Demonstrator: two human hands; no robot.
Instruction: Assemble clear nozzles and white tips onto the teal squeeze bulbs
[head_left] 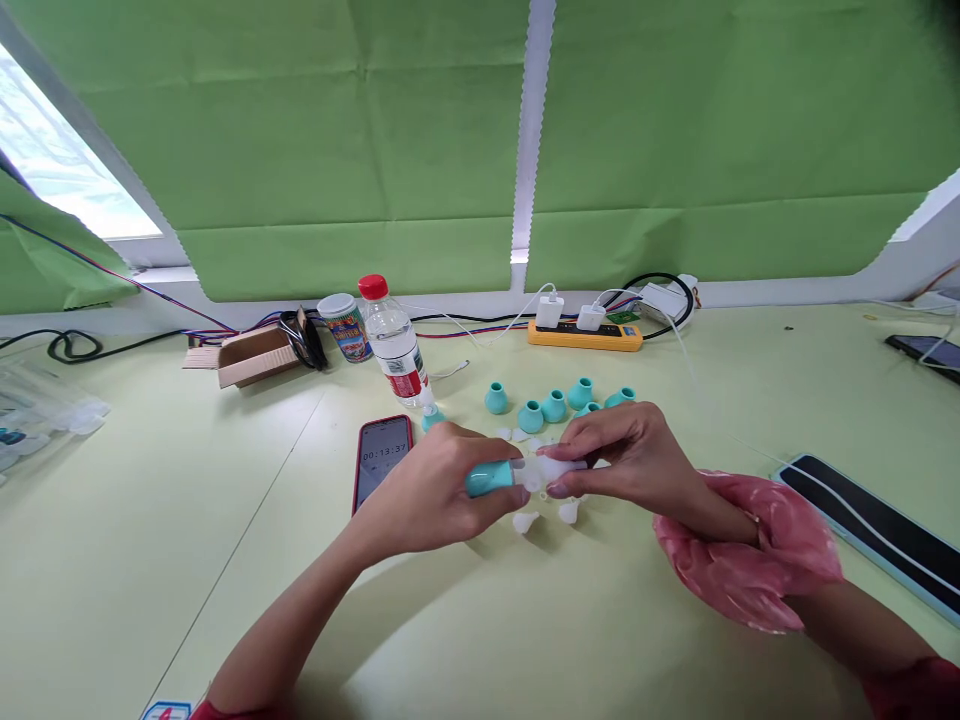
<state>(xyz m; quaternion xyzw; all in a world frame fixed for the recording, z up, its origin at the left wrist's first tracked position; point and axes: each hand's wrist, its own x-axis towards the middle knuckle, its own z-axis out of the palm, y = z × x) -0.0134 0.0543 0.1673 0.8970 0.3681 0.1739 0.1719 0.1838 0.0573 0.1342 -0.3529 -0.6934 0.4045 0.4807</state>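
My left hand (431,490) is closed around a smooth teal piece (489,478), held sideways over the table. From its right end a clear, whitish translucent nozzle-like part (561,467) sticks out, and my right hand (626,455) pinches that part between thumb and fingers. The two pieces meet end to end; how firmly they are joined, I cannot tell. Small white translucent tips (525,522) lie below and behind my hands. Several teal bulb-shaped pieces with open necks (531,416) stand just beyond. Another teal piece with a whitish top (433,418) stands by the bottle.
A red-cased phone (383,455) showing a timer lies left of my hands. Behind it are a water bottle (395,350), a can (345,328) and an open cardboard box (257,358). A yellow power strip (585,337) sits at the back; a dark flat device (877,525) lies right.
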